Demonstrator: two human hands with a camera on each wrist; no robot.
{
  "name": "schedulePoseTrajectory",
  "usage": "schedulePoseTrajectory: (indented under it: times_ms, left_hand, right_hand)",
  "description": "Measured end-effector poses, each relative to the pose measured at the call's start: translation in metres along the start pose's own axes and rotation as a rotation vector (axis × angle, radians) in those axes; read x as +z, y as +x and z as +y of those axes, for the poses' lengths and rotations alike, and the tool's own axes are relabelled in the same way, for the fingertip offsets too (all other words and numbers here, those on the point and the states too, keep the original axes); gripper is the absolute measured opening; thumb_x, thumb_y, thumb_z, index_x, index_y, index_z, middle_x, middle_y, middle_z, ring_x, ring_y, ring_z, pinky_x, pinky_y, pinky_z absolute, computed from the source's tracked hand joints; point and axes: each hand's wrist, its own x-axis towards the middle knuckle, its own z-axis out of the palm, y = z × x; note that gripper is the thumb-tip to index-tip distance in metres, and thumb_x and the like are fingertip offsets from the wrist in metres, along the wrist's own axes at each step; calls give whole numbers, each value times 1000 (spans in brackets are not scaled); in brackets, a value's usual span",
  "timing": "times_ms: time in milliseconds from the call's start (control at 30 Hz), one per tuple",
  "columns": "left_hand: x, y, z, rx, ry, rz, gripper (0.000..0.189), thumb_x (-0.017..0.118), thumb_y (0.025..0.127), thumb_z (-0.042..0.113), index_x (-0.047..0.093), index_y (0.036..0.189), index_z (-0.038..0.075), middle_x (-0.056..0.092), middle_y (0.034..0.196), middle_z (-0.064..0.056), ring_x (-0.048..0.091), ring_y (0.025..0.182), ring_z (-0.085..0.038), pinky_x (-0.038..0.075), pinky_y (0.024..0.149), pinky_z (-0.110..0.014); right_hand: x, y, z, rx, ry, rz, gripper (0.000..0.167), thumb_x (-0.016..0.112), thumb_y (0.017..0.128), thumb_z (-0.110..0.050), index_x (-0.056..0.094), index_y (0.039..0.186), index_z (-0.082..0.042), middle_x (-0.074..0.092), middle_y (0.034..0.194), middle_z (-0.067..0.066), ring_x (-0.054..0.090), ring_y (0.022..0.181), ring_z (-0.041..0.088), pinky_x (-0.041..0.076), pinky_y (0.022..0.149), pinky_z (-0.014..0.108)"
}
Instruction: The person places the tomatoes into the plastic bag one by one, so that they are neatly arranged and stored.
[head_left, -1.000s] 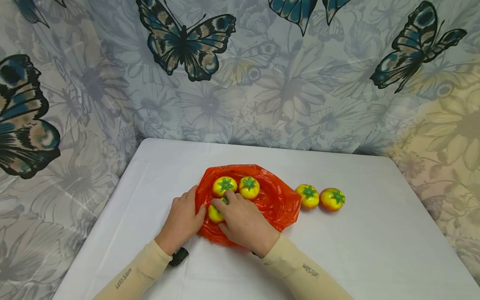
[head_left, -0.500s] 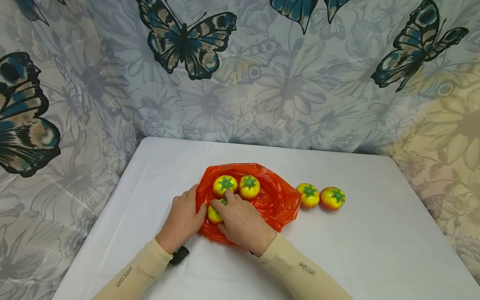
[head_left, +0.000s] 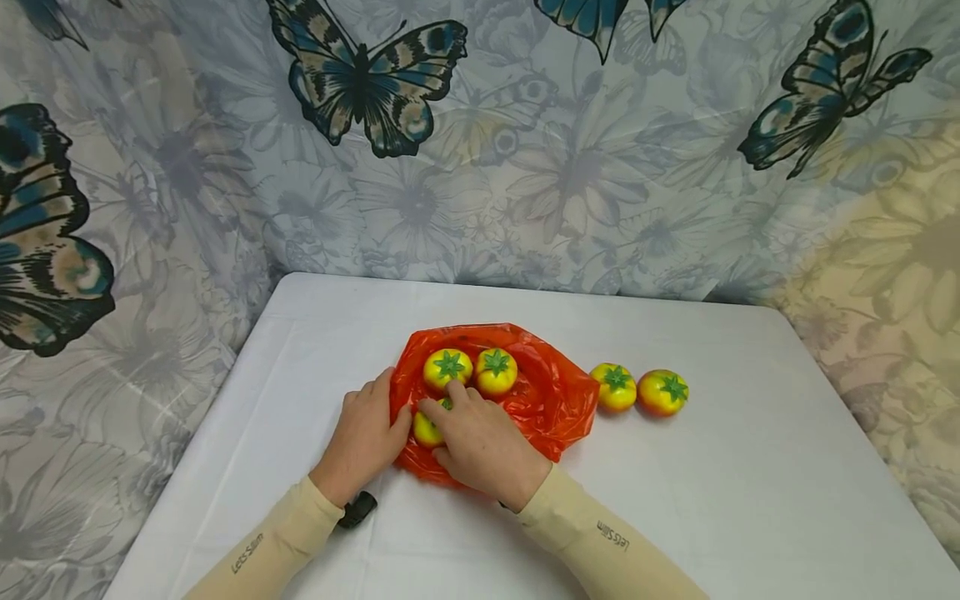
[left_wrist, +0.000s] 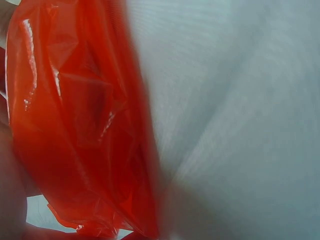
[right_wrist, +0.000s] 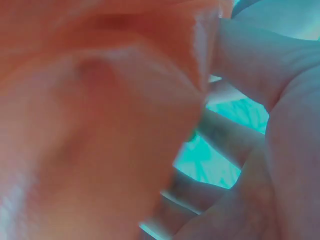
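An open red plastic bag lies on the white table. My left hand grips its left edge, thumb over the inner side. Inside the bag, my right hand curls its fingers over a yellow tomato with a green star-shaped top, hiding much of it. Two similar tomatoes, one at left and another at right, sit just behind these fingers. In the left wrist view the bag's glossy side fills the left half. Blurred bag film covers most of the right wrist view.
Two more tomatoes, a nearer-to-bag one and a redder one, stand right of the bag. A black object shows by the left wrist. Butterfly-patterned cloth hangs behind the white table.
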Motion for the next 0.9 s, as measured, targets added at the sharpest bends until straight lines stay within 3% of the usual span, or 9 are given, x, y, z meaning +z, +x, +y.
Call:
schedulePoseTrajectory:
  times_ms: [200,433,733,900]
  left_hand:
    - [3,0,3,12,-24,-8,63,64,104,18,44,155,-13,66,140,-31,65,123,-44,44,111,-59]
    - [-2,-3,2,-10,-33,-31,66,63,104,19,41,157,-13,61,147,-33,61,130,-47,44,111,-61]
    - [-1,-3,4,-20,-24,-42,66,62,105,19,39,158,-14,59,149,-35,60,130,-48,44,112,-62]
    - [0,-3,6,-26,-26,-44,66,62,105,19,39,159,-12,59,150,-34,60,130,-49,44,113,-64]
  right_hand:
    - [-18,-16,9,27,43,-1,57,81,97,-35,63,149,-20,63,134,10,68,111,24,65,92,41]
    - [-48,-45,34,93,43,64,67,86,93,-37,62,153,-22,63,140,11,71,112,25,65,94,43]
    - [-73,-99,102,207,15,258,61,87,93,-29,64,148,-16,64,139,14,70,106,29,65,85,45]
    - [-74,-129,145,298,22,284,61,85,94,-27,62,149,-13,61,143,18,68,113,36,64,87,54]
